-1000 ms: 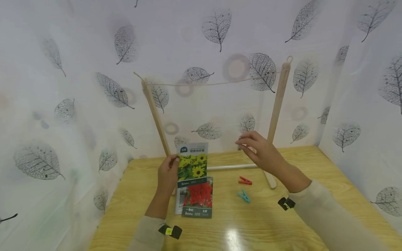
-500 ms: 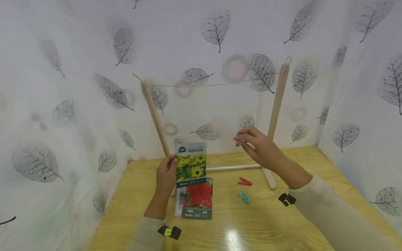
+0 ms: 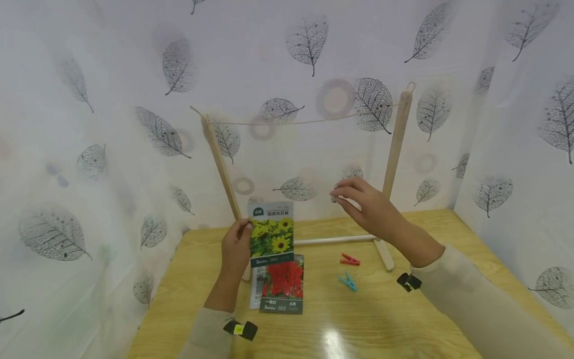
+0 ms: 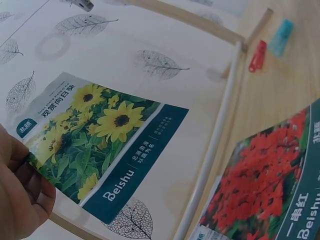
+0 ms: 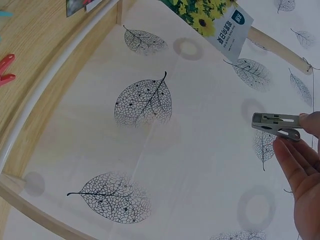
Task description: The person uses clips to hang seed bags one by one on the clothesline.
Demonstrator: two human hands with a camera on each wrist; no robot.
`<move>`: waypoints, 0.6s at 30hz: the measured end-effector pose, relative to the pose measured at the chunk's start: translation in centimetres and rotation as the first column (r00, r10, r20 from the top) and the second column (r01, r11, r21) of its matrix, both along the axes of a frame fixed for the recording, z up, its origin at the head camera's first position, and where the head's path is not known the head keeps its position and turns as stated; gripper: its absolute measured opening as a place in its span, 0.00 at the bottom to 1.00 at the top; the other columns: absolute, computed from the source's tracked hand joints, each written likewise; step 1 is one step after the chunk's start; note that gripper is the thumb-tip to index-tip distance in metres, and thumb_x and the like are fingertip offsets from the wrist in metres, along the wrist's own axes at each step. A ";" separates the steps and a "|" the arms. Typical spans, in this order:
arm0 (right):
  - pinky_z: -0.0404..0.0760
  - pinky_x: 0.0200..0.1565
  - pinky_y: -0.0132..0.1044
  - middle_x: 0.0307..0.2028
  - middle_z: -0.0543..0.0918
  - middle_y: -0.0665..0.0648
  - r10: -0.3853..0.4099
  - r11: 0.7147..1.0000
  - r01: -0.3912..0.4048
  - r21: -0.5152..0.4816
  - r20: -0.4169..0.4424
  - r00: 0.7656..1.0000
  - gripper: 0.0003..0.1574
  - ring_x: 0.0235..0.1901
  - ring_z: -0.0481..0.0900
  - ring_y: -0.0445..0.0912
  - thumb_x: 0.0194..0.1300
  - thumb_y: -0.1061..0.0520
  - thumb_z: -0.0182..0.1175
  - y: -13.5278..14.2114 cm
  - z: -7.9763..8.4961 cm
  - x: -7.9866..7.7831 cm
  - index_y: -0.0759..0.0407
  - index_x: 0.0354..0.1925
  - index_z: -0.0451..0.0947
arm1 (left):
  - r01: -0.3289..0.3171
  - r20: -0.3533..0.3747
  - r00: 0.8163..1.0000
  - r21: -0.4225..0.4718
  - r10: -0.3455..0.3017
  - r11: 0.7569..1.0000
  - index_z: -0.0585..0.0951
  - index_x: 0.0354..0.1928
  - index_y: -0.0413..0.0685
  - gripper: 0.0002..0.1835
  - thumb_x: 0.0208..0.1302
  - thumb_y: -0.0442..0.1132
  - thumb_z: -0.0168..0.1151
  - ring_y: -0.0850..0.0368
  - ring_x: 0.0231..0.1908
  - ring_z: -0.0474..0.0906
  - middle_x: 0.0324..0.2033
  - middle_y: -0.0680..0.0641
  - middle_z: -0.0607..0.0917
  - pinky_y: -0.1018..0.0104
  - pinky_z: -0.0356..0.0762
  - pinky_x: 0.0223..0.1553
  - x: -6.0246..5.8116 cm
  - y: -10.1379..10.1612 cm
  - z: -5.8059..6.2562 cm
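Observation:
My left hand [image 3: 235, 245] pinches the left edge of a seed packet [image 3: 271, 234] printed with yellow sunflowers, held upright above the table. In the left wrist view thumb and fingers grip the sunflower packet [image 4: 100, 145] by one side. My right hand [image 3: 369, 207], raised at the right, pinches a grey clothespin [image 5: 276, 125] by its handle ends, its nose pointing away from the fingers. Below the sunflower packet lies a seed packet with red flowers [image 3: 282, 286], overlapping a pale packet [image 3: 256, 289] on the table.
A wooden frame with a left post [image 3: 221, 169] and a right post [image 3: 396, 144] carries a thin string [image 3: 305, 121] between its tops. A white rod [image 3: 334, 240] joins the posts low down. A red clothespin [image 3: 350, 259] and a blue clothespin [image 3: 348, 281] lie on the table [image 3: 381, 319].
The right hand with the grey clothespin has risen slightly and shifted left. The left hand and sunflower packet have drifted a little to the left and up.

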State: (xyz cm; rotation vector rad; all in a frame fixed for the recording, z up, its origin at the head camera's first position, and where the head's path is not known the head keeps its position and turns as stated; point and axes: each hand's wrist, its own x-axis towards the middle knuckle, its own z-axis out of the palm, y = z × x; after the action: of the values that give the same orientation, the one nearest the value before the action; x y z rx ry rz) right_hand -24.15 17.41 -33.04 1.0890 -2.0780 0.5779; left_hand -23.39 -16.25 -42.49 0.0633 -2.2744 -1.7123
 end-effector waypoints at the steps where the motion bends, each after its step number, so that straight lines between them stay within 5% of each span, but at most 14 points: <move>1: 0.85 0.43 0.44 0.51 0.81 0.61 -0.001 1.000 0.001 0.003 -0.001 1.000 0.20 0.47 0.82 0.51 0.60 0.69 0.68 -0.1 0.1 0.1 0.61 0.51 0.82 | 0.002 -0.003 1.000 0.007 -0.002 1.000 0.79 0.60 0.44 0.18 0.78 0.45 0.52 0.49 0.54 0.77 0.54 0.41 0.83 0.54 0.77 0.54 0.0 0.0 0.1; 18: 0.86 0.43 0.44 0.51 0.80 0.61 0.018 1.000 -0.018 0.018 -0.024 1.000 0.18 0.48 0.81 0.51 0.61 0.67 0.69 -1.4 2.2 -0.1 0.61 0.51 0.82 | -0.014 -0.024 1.000 0.008 0.014 1.000 0.80 0.58 0.43 0.18 0.77 0.45 0.54 0.48 0.54 0.78 0.54 0.41 0.84 0.52 0.77 0.55 -0.4 -0.7 0.7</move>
State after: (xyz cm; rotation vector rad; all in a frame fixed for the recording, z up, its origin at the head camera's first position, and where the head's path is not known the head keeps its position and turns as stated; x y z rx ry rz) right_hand -24.28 16.05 -30.80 1.1209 -2.0587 0.5532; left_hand -23.76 -16.95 -41.77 0.0600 -2.2455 -1.7059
